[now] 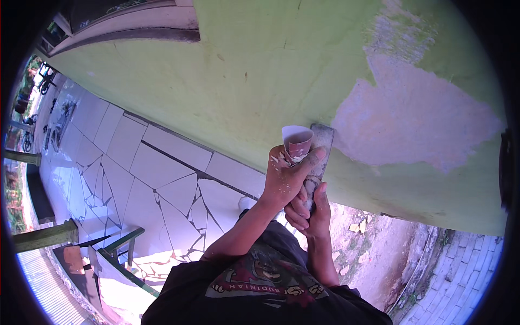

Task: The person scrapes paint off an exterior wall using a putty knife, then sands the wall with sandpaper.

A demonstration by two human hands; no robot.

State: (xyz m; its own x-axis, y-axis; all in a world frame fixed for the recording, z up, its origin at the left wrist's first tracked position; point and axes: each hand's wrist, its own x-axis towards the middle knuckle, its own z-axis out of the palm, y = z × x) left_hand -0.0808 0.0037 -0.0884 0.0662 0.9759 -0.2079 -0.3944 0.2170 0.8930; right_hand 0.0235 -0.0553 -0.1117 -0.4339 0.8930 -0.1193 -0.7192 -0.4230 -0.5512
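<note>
My left hand (283, 177) is closed round a curled sheet of sandpaper (301, 150), reddish brown on one side and pale on the other. White dust flecks its back, and its thumb lies against a long grey flat block (324, 142). Below it, my right hand (315, 212) grips the near end of that block, which is dusty and stands roughly upright. What the fingers cover of the block is hidden. Behind both hands rises a green wall (260, 81), with a bare pale patch (411, 116) to the right of the block.
A window frame (130, 30) is set into the wall at upper left. White broken-tile flooring (162, 184) runs along its left foot. Green rails (127, 241) stand at lower left. To the right lie rough ground with rubble (357, 227) and grey pavers (455, 276).
</note>
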